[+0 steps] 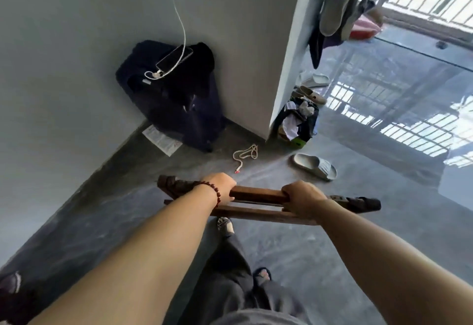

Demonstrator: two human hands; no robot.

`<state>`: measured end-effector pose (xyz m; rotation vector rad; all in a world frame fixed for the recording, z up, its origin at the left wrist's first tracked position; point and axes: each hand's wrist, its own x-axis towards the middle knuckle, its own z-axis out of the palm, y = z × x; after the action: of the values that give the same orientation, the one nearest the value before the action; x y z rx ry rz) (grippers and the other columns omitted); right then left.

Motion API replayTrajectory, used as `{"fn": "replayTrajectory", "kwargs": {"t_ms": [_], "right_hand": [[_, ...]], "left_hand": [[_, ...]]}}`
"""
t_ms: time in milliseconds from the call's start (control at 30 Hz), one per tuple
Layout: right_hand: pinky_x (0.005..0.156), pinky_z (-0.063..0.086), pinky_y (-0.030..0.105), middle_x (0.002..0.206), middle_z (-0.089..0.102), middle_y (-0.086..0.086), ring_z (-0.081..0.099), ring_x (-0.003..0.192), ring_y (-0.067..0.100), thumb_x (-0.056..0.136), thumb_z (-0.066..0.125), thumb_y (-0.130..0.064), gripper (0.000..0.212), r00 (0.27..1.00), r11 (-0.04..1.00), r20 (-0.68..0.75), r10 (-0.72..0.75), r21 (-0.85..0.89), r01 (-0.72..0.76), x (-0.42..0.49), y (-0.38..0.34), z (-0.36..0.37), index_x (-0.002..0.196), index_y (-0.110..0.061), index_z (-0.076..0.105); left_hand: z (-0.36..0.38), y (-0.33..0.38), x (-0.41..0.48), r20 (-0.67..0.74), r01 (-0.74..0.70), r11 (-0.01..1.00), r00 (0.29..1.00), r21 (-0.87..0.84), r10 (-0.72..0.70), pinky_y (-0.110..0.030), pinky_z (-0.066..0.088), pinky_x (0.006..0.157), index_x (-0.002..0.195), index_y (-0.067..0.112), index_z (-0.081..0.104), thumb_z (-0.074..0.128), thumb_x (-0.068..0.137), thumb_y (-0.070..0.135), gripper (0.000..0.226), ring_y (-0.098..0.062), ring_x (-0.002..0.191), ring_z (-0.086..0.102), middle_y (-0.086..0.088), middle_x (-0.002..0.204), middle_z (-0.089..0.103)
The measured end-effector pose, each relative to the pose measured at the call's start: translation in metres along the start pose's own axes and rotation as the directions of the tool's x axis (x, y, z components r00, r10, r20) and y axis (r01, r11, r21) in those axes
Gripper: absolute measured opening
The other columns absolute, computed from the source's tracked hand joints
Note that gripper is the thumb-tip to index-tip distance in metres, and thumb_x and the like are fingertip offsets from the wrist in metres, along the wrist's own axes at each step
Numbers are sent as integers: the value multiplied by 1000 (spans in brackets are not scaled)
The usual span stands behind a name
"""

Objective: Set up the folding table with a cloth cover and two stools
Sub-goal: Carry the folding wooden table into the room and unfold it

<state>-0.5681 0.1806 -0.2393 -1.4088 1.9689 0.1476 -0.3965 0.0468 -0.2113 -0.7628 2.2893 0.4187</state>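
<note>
folded wooden frame (258,196) partly hidden by hands, perhaps the table, ends blurred

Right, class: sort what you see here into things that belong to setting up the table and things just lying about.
Part of the job:
folded wooden frame
left hand, closed on it
right hand, closed on it

Lying about:
dark suitcase
phone
white cord
grey slipper
paper sheet

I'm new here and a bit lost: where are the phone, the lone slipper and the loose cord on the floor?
phone (174,59), head view, middle of its screen
slipper (315,166), head view, its upper strap
cord (245,154), head view, its coiled loop
</note>
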Motion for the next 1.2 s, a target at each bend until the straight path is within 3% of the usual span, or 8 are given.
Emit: {"fn": "replayTrajectory", "kwargs": {"t_ms": [400,533,967,1200], "right_hand": [[65,38,29,92,64,11,61,88,34,87,53,-24,8,976,963,-5,218,166,-214,-104,16,96,84,-18,58],[66,39,28,95,66,9,62,89,33,87,54,-26,16,963,949,-12,270,171,-264,-121,-14,126,96,-17,62],[69,41,29,96,64,7,62,92,31,89,53,-25,13,913,859,-19,407,348,-375,-139,-141,245,95,-18,63],[66,38,28,81,53,-1,50,74,22,90,55,-22,6,894,804,-15,447,444,-395,-143,-165,317,91,-20,60]], "left_hand": [[65,60,-25,85,-180,976,982,123,170,-34,48,84,106,22,60,52,93,32,19,-24,104,58,-3,112,61],[94,44,-40,102,-233,961,970,152,219,-37,49,86,104,21,60,53,91,31,17,-25,104,58,-4,112,61],[191,-41,-87,145,-362,880,932,307,333,-34,47,77,100,21,61,56,91,35,18,-24,99,60,-4,107,64],[246,-52,-90,127,-392,832,919,393,373,-32,45,73,101,22,59,51,92,28,13,-26,101,61,-5,109,63]]}}
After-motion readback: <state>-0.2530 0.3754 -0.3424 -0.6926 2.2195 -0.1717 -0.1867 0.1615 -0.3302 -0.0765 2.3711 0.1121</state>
